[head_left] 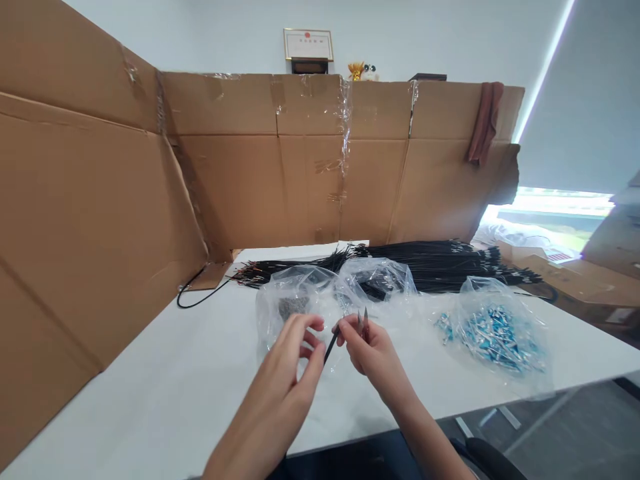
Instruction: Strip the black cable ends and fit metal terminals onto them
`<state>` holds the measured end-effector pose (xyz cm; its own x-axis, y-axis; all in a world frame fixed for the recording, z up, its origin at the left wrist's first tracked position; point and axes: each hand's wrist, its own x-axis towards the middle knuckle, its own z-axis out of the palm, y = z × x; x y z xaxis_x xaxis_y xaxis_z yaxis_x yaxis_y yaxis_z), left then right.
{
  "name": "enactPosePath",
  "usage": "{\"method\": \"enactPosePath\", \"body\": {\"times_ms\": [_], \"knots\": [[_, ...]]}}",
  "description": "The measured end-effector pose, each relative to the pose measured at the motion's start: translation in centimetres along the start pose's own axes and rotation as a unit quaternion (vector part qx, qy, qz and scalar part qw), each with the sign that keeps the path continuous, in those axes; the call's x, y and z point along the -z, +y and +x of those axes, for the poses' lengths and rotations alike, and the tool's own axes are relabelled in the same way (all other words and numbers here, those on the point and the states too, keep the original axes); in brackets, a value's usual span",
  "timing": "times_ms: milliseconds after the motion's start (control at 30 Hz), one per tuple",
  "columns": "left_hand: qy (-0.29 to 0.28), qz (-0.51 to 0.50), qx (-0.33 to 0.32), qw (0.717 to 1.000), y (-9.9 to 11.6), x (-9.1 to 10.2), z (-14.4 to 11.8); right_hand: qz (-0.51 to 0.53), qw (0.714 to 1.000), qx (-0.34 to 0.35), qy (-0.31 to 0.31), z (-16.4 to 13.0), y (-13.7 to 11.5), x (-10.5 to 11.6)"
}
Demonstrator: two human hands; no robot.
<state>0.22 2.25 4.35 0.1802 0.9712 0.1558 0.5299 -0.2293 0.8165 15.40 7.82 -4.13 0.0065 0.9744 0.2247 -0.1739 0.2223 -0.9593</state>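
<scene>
Along the rear and left side of the work area stands a taped cardboard partition (310, 193). Before it lies a white table (150, 387). The front edge of the table rises toward the right, and its white surface extends from the left hand (287, 373) to the left side of the partition. A bundle of black cables (430, 260) lies across the rear of the table. Beyond the right edge sits a cardboard box (575, 280) with a pale label (620, 315); its print is illegible. Three clear bags lie nearer the front: the left bag (295, 277) contains grey material, the middle bag (385, 269) adjoins the cables, and the right bag (483, 287) contains blue parts (493, 333). Above the partition, a framed certificate (309, 45) shows a red emblem and a line of characters too small to read.

Left hand: fingers curved, spaced from the thumb; contact with the black piece (331, 347) cannot be confirmed. Right hand (373, 350): thumb and fingers pinched on the upper end of the black piece, with a two-pointed metal tool (365, 317) also held, points upward. The black piece slants between both hands.
</scene>
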Motion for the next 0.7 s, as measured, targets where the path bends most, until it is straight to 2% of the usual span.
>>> {"method": "enactPosePath", "body": {"times_ms": [33,133,200,300,367,500,600,700], "knots": [[0.018,-0.004,0.016,1.0,-1.0,-1.4,0.4,0.006,1.0,0.002,0.001,0.0,-0.5,-0.1],[0.047,-0.047,-0.011,0.998,-3.6,-4.3,0.8,0.022,1.0,0.001,-0.002,0.1,-1.6,-0.6],[0.042,-0.102,-0.016,0.994,-4.5,-5.4,0.8,0.028,1.0,-0.004,-0.001,0.1,-1.8,-0.9],[0.041,-0.229,0.026,0.972,-4.9,-6.0,0.4,0.043,0.999,-0.015,0.013,-0.2,-2.0,-1.3],[0.005,-0.343,0.066,0.937,-4.9,-6.0,0.1,0.052,0.998,-0.023,0.025,-0.7,-2.1,-1.6],[-0.111,-0.538,0.096,0.83,-5.2,-5.3,-0.2,0.068,0.997,-0.03,0.019,-1.7,-2.4,-2.0],[-0.177,-0.62,0.095,0.759,-5.5,-4.7,-0.2,0.08,0.996,-0.034,0.007,-2.3,-2.7,-2.1],[-0.231,-0.644,0.1,0.723,-5.9,-4.3,-0.1,0.082,0.996,-0.025,0.025,-3.0,-3.4,-2.3]]}}
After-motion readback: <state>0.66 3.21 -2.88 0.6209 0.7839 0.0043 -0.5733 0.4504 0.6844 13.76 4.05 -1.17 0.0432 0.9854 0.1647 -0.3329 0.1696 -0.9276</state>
